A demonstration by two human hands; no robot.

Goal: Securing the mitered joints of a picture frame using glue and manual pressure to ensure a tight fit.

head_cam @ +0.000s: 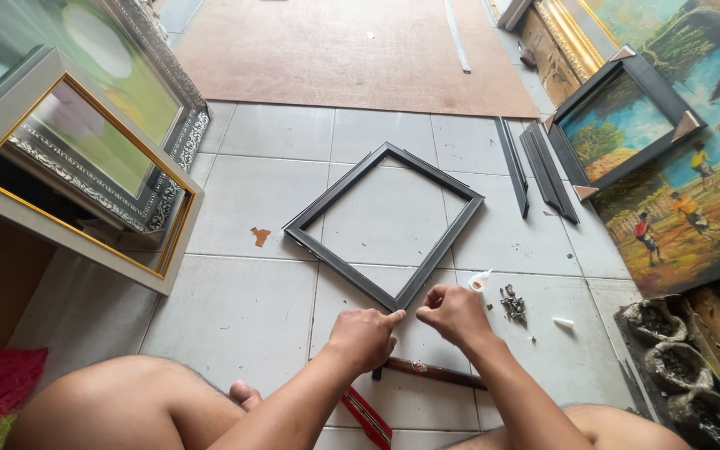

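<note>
Landmark: the black frame [385, 225] on the floor. Just below its near corner, the hands hide what the right hand [453, 313] pinches. A brown stick [435, 372] runs partly under them. Right of the frame, the large painting [693, 183] is cut off; the small metal bits [512, 304] are too tiny to tell.

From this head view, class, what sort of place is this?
Probably a picture-framing workshop: a black rectangular frame lies on the tiled floor, loose black moulding strips beside it, and framed landscape paintings lean at the right.
</note>
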